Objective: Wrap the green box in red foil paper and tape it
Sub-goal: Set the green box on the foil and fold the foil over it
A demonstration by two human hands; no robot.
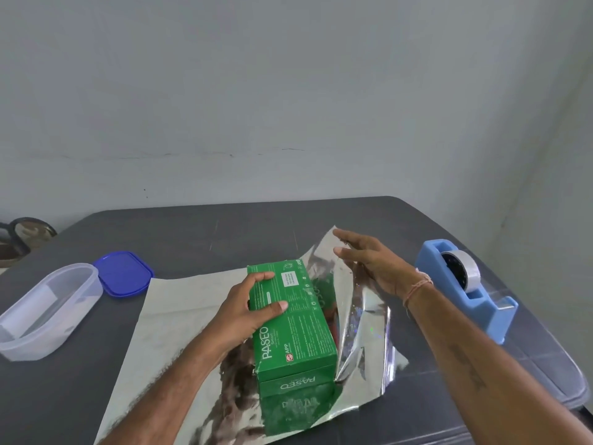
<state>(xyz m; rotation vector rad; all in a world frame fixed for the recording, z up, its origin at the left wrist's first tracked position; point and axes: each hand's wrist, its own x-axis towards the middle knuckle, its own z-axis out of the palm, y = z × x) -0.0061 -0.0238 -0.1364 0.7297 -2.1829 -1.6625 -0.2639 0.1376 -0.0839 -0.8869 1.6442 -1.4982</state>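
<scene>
A long green box (pixel 298 335) printed "PASEO" lies on a sheet of foil paper (pixel 179 319) spread silver side up on the dark table. My left hand (pixel 250 309) rests on the box's far left part, thumb and fingers gripping its top. My right hand (pixel 369 261) is beside the box on the right, fingers extended, lifting the foil's right edge so it stands up against the box. A bit of red shows in the fold next to the box.
A blue tape dispenser (pixel 465 290) with a roll of clear tape stands at the right. A clear plastic container (pixel 41 313) and its blue lid (pixel 123 273) sit at the left. The table's edge (pixel 574 380) curves off at the right.
</scene>
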